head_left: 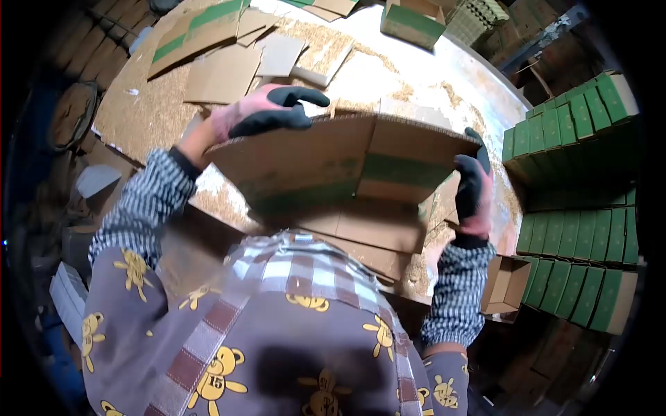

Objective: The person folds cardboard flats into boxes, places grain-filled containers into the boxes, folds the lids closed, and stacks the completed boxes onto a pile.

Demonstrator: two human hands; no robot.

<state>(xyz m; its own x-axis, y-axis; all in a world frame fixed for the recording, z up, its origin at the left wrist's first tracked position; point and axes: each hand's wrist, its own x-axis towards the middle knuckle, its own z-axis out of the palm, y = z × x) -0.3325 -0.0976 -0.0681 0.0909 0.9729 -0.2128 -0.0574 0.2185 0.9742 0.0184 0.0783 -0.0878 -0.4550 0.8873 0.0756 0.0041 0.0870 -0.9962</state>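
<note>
A brown cardboard sheet with green bands [305, 163] stands tilted in front of my body, its folded panels reaching down to my apron. My left hand [267, 112], in a pink and dark glove, is at the sheet's upper left edge, the fingers curved with a gap between them. My right hand [474, 187], gloved alike, grips the sheet's right end, with fingertips behind the edge and the thumb in front.
Flat cardboard pieces [223, 73] and a green-sided box [413, 24] lie on the debris-strewn table [139, 118]. Green boxes [579, 229] are stacked at the right, beside an open brown box [506, 286].
</note>
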